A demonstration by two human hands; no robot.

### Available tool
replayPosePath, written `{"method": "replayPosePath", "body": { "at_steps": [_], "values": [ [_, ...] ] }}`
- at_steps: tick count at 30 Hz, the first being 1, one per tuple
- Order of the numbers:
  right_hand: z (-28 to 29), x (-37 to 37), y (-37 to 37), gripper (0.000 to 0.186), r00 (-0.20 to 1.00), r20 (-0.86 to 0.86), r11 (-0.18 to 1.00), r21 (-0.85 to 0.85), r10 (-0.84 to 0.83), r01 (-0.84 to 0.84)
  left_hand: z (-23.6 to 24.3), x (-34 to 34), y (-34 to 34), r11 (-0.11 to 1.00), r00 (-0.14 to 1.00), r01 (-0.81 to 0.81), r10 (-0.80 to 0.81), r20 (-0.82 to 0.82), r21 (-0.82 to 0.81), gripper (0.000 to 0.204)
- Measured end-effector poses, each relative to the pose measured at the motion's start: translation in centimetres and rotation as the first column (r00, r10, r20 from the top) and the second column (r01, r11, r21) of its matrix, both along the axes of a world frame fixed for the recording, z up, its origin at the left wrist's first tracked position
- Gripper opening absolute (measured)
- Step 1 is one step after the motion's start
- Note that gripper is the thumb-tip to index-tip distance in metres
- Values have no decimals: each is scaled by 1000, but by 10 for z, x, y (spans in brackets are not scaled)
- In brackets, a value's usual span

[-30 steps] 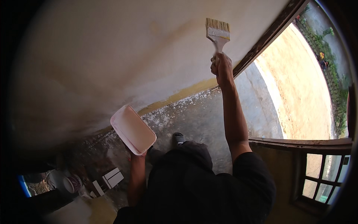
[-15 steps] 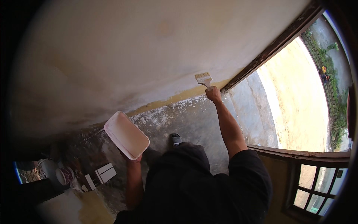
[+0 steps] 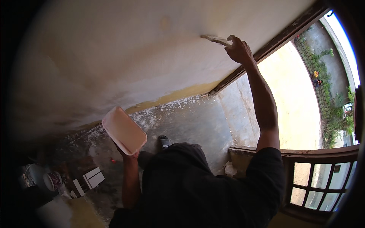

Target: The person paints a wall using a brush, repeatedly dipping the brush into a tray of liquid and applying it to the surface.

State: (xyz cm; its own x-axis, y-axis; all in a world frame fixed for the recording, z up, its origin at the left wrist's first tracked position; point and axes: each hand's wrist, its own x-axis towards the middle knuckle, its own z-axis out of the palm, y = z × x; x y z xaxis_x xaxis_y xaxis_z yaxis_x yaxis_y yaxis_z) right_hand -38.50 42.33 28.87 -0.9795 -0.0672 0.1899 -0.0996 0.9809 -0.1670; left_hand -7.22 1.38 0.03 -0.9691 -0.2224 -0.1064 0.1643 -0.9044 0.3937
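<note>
My right hand is raised at the upper right with its fingers closed on a wide paintbrush, seen nearly edge-on. The brush's tip is at the pale, patchy wall; I cannot tell whether it touches. My left hand is low at the centre left, closed on a shallow, pale pink rectangular tray with a pale coating inside, held out near the lower part of the wall.
Speckled concrete floor lies below, with my sandalled foot. A bucket and white boxes stand at the lower left. To the right are a wooden doorframe, a bright outdoor path, plants and a paned window.
My right hand with the brush first dropped toward the lower wall, then rose again, now with the brush turned sideways. The tray has shifted slightly left in view.
</note>
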Motion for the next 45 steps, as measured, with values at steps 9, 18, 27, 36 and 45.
{"method": "replayPosePath", "body": {
  "at_steps": [9,18,27,36,45],
  "values": [
    [150,29,10,41,910,-415,994,-101,-17,-28,-3,-4,-2,999,999,-35,35,-16,0,68],
    [-29,-6,-46,41,872,-490,946,-279,8,-165,0,35,-22,994,993,107,-107,-53,-4,68],
    [-260,19,-61,43,964,-259,947,-288,68,-144,-10,59,-31,996,998,50,-47,49,-68,76],
    [-301,32,-46,45,993,116,934,-355,16,26,-11,54,-34,983,993,118,-121,-14,-139,69],
    [-126,45,-53,40,996,63,899,-430,-58,80,-18,55,-24,984,987,2,27,156,-181,76]
  ]
}}
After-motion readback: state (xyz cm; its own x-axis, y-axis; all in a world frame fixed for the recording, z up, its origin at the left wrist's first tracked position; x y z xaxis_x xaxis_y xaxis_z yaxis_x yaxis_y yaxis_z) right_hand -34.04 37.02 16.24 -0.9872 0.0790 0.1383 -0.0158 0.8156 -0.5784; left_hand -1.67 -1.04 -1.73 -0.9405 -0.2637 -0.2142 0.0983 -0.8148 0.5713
